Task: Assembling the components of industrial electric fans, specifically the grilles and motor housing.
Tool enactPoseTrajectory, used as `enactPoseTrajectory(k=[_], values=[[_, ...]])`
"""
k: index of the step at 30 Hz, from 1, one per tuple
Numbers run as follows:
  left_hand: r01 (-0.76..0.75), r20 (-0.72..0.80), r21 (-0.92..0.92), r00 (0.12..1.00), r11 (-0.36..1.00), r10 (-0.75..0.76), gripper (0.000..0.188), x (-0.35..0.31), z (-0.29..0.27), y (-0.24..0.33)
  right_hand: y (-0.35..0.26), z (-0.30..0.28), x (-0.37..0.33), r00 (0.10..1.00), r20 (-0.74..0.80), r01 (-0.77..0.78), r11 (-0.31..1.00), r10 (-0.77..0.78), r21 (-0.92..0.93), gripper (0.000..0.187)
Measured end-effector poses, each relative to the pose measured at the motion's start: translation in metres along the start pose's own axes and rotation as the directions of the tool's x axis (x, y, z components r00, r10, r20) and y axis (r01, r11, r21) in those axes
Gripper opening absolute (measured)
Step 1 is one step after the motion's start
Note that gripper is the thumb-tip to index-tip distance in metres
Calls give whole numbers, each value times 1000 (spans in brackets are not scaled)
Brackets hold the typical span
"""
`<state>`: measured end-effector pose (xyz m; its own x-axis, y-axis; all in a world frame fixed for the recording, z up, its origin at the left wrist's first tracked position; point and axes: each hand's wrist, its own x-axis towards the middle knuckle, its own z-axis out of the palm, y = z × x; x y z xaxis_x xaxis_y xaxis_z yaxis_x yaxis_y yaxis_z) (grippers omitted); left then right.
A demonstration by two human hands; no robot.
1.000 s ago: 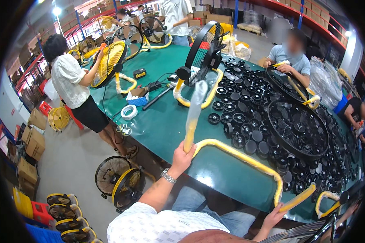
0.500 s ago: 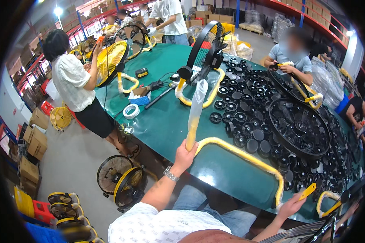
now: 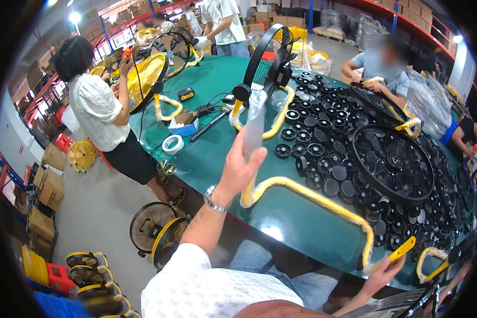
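A bent yellow tube stand (image 3: 323, 199), wrapped in clear film, lies over the near edge of the green table. My left hand (image 3: 239, 168) is closed around a clear plastic sleeve (image 3: 256, 114) at the stand's left upright. The sleeve's upper end sticks up above my fingers, and my palm hides part of the tube. At the other end, my right hand (image 3: 385, 271) grips the stand near its flattened yellow tip (image 3: 403, 248), which pokes out bare beyond the fingers.
On the green table (image 3: 206, 180) stands a black fan (image 3: 265, 63). Many black round caps (image 3: 334, 159) and a large fan cage (image 3: 392, 165) cover the right side. A tape roll (image 3: 173, 144) lies left. Co-workers handle fans around the table; finished fans (image 3: 159, 233) stand on the floor.
My left hand has slid up from the yellow tube onto the plastic sleeve, which now shows less length above the hand. My right hand keeps its grip, shifted slightly.
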<state>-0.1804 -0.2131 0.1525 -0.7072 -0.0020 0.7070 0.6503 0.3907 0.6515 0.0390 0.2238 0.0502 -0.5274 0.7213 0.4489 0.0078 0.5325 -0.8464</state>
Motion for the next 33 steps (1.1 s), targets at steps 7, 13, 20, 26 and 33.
enactPoseTrajectory(k=[7,13,20,26,33], values=[[278,-48,-118,957,953,-285,50,-13,30,-11,-60,27,57,992,-7,121,972,-123,199,41],[356,-5,61,934,933,-356,31,-101,22,-51,4,30,33,999,-36,-15,979,23,202,35],[401,33,219,908,890,-418,26,-137,21,-40,-6,27,24,986,-49,-142,956,160,257,30],[212,-40,54,977,976,-210,63,-67,-7,-6,23,36,29,998,-55,-4,992,11,124,25],[491,85,-273,869,827,-487,43,-26,31,-17,4,28,28,999,1,-36,983,36,179,27]])
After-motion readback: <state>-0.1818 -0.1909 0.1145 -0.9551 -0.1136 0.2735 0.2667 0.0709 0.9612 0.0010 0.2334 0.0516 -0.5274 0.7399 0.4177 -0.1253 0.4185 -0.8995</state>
